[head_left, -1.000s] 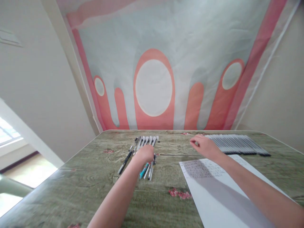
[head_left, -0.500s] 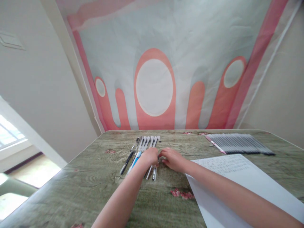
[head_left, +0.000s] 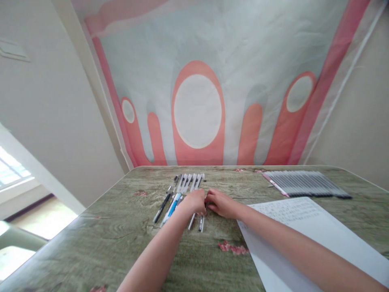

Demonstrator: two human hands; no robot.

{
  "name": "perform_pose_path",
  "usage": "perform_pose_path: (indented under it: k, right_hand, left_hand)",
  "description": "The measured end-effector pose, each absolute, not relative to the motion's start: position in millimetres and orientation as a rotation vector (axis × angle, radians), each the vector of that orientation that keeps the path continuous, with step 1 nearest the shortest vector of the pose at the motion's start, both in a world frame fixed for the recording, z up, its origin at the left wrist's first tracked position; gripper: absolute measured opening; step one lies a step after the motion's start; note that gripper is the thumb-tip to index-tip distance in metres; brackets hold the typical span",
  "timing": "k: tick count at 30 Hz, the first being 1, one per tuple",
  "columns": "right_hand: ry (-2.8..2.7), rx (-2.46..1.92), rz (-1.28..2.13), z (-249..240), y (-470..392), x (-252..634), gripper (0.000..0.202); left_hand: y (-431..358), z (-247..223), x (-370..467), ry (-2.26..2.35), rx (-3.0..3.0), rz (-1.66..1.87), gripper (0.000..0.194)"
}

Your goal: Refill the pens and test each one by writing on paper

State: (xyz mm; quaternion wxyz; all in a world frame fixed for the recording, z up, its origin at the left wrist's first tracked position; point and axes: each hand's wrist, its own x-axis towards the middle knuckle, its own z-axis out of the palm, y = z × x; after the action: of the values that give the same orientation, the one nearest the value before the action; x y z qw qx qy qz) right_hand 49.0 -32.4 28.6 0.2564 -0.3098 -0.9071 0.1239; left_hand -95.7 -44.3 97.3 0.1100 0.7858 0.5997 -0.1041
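Left hand and right hand are close together, both curled; whether they grip anything, I cannot tell; pens lie on the table beside the left one; paper is partly under the right forearm.

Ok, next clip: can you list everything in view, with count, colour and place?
table: one, green-brown with pink flowers, across the foreground
capped pens: many, clear with dark ends, far right
pink-and-white pen: one, left end of that row
paper: one, white with writing, right
far pens: several, pale and dark, beyond the hands
dark pen: one, black, left of the hands
blue-and-white pen: at least one, beside the dark pen
near pens: at least two, clear and dark, partly under the hands
mural: one, pink and grey, behind
window: one, bright, far left
left hand: one, bare, centre; grip hidden
right hand: one, bare, beside it; grip hidden
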Motion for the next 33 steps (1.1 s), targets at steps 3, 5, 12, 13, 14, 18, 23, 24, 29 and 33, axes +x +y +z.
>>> perform_pose_path:
  k: [3, 5, 12, 13, 14, 18, 23, 24, 29, 33]
  right_hand:
    - [-2.448, -0.878, 0.376, 26.7, -34.5, 54.4, 0.005]
    - [-2.447, -0.905, 0.384, 27.3, -37.8, 59.6, 0.004]
    - [-2.407, -1.043, 0.381, 25.8, -46.2, 75.9, 0.004]
    - [-2.396, -1.057, 0.379, 24.7, -46.4, 77.5, 0.003]
    - [-2.384, -1.07, 0.375, 23.7, -46.5, 78.9, 0.003]
    - [-2.337, -1.092, 0.32, 19.9, -47.3, 84.0, 0.005]
    - [-2.263, -1.096, 0.257, 13.7, -47.7, 84.6, 0.005]
    - [-2.247, -1.104, 0.254, 12.4, -47.6, 83.8, 0.005]
    - [-2.213, -1.104, 0.23, 8.2, -47.7, 79.4, 0.012]
    - [-2.19, -1.088, 0.205, 10.6, -48.8, 77.5, 0.011]
  left_hand:
    - [-44.2, 94.1, -94.8, 1.748, 2.316, -0.281, 0.058]
    - [-44.3, 92.6, -93.3, 1.736, 2.307, -0.279, 0.06]
    - [-48.5, 91.7, -85.1, 1.728, 2.339, -0.286, 0.054]
    - [-49.3, 91.0, -83.7, 1.728, 2.346, -0.298, 0.051]
    - [-50.0, 90.0, -82.3, 1.727, 2.349, -0.311, 0.047]
    - [-51.3, 82.1, -76.3, 1.773, 2.365, -0.313, 0.04]
    - [-50.3, 72.8, -72.0, 1.822, 2.383, -0.255, 0.036]
    - [-49.9, 72.1, -71.9, 1.818, 2.379, -0.246, 0.036]
    - [-43.7, 71.2, -77.2, 1.795, 2.34, -0.21, 0.035]
    - [-33.3, 70.0, -85.0, 1.825, 2.32, -0.068, 0.029]
